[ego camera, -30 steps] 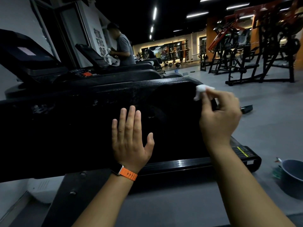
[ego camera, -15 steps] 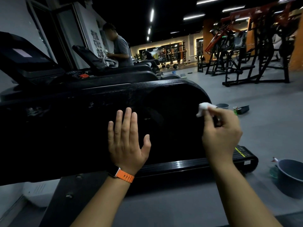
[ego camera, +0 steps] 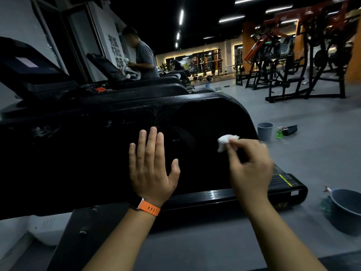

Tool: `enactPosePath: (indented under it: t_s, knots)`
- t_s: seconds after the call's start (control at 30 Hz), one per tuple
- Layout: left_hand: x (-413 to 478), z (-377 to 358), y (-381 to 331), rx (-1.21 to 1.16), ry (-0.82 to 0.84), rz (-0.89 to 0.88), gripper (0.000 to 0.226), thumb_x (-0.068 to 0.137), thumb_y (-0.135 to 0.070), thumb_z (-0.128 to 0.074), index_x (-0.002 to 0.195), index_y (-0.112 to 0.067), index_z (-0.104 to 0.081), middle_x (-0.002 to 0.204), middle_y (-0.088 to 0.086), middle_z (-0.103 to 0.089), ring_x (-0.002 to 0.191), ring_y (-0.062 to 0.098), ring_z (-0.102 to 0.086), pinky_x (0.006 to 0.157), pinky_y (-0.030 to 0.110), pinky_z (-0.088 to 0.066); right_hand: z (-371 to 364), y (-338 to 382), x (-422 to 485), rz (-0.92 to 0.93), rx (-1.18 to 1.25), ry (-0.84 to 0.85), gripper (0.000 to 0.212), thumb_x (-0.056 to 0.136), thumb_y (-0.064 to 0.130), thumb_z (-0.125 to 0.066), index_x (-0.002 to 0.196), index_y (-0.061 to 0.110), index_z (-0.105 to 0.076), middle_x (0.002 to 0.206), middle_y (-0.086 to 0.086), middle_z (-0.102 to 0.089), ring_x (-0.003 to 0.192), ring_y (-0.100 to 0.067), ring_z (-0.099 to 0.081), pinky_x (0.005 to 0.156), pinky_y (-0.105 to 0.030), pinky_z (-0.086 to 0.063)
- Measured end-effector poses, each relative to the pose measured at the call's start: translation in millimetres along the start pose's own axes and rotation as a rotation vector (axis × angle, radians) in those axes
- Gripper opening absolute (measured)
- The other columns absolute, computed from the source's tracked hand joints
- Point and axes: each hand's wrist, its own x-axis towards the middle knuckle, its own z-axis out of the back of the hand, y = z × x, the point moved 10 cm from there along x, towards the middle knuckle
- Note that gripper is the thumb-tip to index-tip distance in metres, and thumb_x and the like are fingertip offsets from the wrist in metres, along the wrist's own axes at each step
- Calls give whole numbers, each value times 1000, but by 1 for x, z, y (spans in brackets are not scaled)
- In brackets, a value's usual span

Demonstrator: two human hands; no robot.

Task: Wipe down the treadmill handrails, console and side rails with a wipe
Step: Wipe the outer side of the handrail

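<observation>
The right hand (ego camera: 251,167) pinches a crumpled white wipe (ego camera: 226,140) in curled fingertips, against the treadmill's black side panel (ego camera: 88,153). The left hand (ego camera: 152,169) lies flat on that panel, fingers straight. The panel's top edge looks scuffed and dusty. On the grey floor (ego camera: 312,153) beyond stand a small bin (ego camera: 264,131) and a green spray bottle (ego camera: 279,132), with a bucket (ego camera: 345,212) nearer. Weight machines (ego camera: 293,65) fill the dim room.

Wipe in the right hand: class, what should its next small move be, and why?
Probably drag the wipe leftward across the black side panel, toward the left hand. The right hand pinches it against the panel near its rounded end; the left hand lies flat there, and pale specks show higher up.
</observation>
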Motion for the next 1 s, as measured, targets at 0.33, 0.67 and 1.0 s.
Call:
enactPosePath:
  t_s: [0.33,0.67,1.0]
  knots:
    - [-1,0,0,3,-5,-1,65,100,-40,-46,153,-3,-39,162,15,-38,154,34,-28,124,55,-21,-10,9,-16,-13,7,-6,3,90,17,-74,93,16,-75,91,2,-68,79,-26,-58,69,-26,-38]
    - [-1,0,-2,1,-5,-5,65,101,-41,-44,153,-3,-40,161,15,-38,154,33,-28,124,55,-21,-23,15,-39,-1,-17,66,9,92,17,-70,98,19,-76,95,4,-68,80,-25,-58,68,-30,-44]
    - [-2,-1,-2,5,-2,-7,64,102,-42,-43,153,-3,-39,162,15,-37,154,33,-28,124,55,-21,-37,32,-65,74,-60,198,4,94,22,-69,96,24,-73,93,9,-67,79,-20,-56,64,-31,-47]
